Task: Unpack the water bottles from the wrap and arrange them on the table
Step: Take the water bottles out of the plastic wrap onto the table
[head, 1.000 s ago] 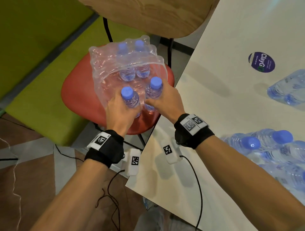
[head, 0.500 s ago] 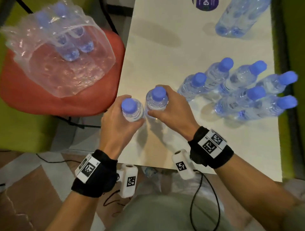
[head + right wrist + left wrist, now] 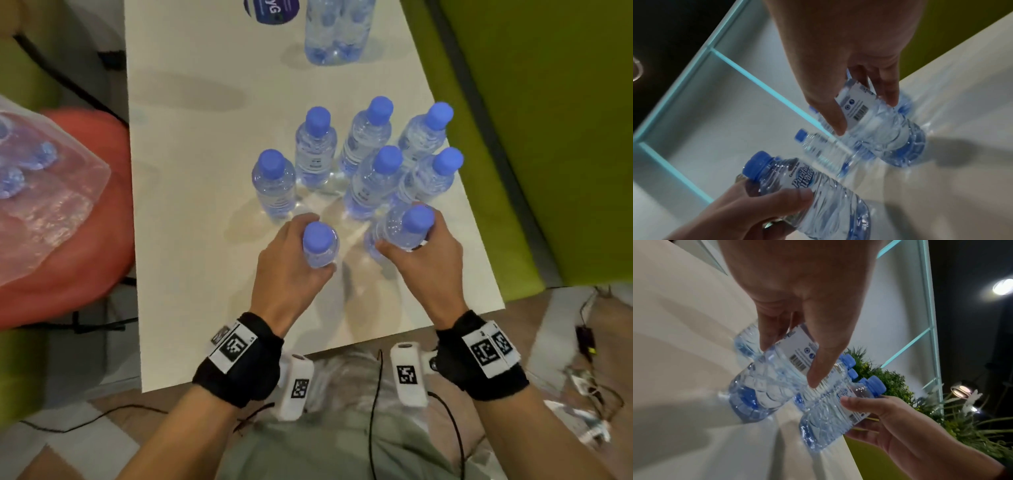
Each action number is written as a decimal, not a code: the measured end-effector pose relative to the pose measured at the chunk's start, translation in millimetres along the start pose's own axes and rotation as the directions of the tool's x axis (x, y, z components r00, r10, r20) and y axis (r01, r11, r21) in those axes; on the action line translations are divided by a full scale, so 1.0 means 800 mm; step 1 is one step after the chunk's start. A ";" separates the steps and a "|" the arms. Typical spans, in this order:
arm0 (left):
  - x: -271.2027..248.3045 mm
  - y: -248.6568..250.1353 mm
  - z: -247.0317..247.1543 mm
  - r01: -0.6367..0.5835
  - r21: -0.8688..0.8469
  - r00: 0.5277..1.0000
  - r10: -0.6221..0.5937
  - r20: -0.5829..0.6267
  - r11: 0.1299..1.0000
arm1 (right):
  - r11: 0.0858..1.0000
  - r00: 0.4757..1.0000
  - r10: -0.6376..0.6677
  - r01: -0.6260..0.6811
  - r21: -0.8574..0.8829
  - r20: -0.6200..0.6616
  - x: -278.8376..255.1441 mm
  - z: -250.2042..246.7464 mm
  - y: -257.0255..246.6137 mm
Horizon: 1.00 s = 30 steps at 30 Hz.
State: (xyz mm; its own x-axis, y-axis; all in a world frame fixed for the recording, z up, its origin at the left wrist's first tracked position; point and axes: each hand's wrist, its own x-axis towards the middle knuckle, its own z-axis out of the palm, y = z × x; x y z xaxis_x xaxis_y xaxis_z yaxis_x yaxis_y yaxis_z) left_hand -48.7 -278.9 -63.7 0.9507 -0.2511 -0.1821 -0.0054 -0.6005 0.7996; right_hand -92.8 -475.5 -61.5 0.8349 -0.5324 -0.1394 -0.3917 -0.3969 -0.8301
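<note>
My left hand (image 3: 291, 274) grips a clear water bottle with a blue cap (image 3: 320, 246) round its upper body, upright over the white table (image 3: 191, 171). My right hand (image 3: 431, 253) grips a second bottle (image 3: 407, 226), tilted slightly, just right of the first. Both sit at the near edge of a group of several standing bottles (image 3: 373, 178). In the left wrist view my fingers wrap the label of the left bottle (image 3: 766, 386), whose base is at the tabletop. The right wrist view shows the right bottle (image 3: 885, 129) low on the table. The torn wrap (image 3: 44, 212) still holds bottles.
The wrap lies on a red chair seat (image 3: 102, 267) left of the table. Another wrapped pack of bottles (image 3: 335, 31) and a purple sticker (image 3: 270, 12) are at the table's far end. A green surface (image 3: 548, 137) borders the right side. Cables trail on the floor.
Both hands lifted a bottle each out of the wrap on the chair and carried them right, over the table, to the near side of the standing group.
</note>
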 end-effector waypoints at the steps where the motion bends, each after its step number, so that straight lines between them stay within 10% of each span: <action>1: 0.006 0.005 0.008 -0.020 -0.009 1.000 0.020 0.014 1.000 | 1.000 0.999 0.009 -0.009 0.005 -0.040 0.002 -0.008 0.008; 19: 0.046 0.019 0.056 -0.093 -0.159 0.991 0.107 0.082 0.983 | 0.983 0.993 0.046 -0.026 0.180 -0.112 0.022 -0.003 0.062; 26: 0.022 -0.041 0.032 0.126 -0.153 0.984 -0.105 0.141 0.980 | 0.894 0.944 0.296 -0.221 -0.391 0.145 0.003 -0.034 0.055; 30: -0.012 -0.090 -0.006 0.235 -0.164 0.965 -0.210 0.158 0.958 | 0.816 0.806 0.363 -0.032 -0.578 0.468 -0.015 -0.013 0.020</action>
State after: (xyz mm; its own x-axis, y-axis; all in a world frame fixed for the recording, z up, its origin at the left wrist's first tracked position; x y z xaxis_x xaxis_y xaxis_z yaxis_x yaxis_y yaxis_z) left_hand -55.8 -230.1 -116.7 0.8695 -0.2361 -0.4339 0.2691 -0.5101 0.8169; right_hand -113.0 -483.6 -67.2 0.7115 -0.2234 -0.6662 -0.5696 -0.7387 -0.3605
